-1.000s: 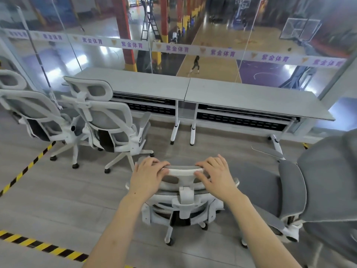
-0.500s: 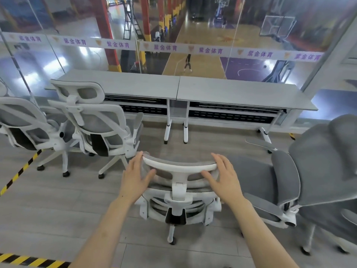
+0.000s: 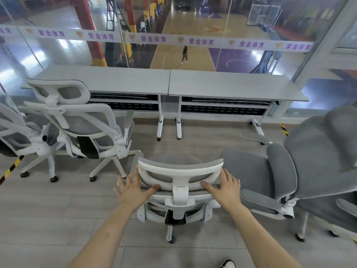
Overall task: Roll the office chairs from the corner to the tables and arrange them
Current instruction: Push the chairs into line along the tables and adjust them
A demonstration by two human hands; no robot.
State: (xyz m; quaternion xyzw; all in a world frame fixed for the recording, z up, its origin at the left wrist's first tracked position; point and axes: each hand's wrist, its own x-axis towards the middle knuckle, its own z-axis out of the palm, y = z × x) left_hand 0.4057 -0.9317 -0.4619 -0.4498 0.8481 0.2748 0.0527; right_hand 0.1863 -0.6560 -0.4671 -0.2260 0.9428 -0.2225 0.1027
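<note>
I am standing in an office-like viewing gallery above an indoor sports hall. Ahead of me two grey tables point(image 3: 231, 85) stand end to end against a glass wall point(image 3: 193, 20), each tabletop bare and long, on white folding legs. White-framed mesh office chairs point(image 3: 77, 122) on castors stand around me on pale plank flooring point(image 3: 48, 219), with black-and-yellow hazard tape point(image 3: 10, 169) striped across it. A banner strip point(image 3: 154, 38) with purple Chinese characters runs along the glass. Through it, below, I see a wooden basketball court point(image 3: 193, 24) with painted lines, a backboard point(image 3: 264, 14), red columns point(image 3: 90, 31), and a person point(image 3: 184, 54) on the court.
</note>
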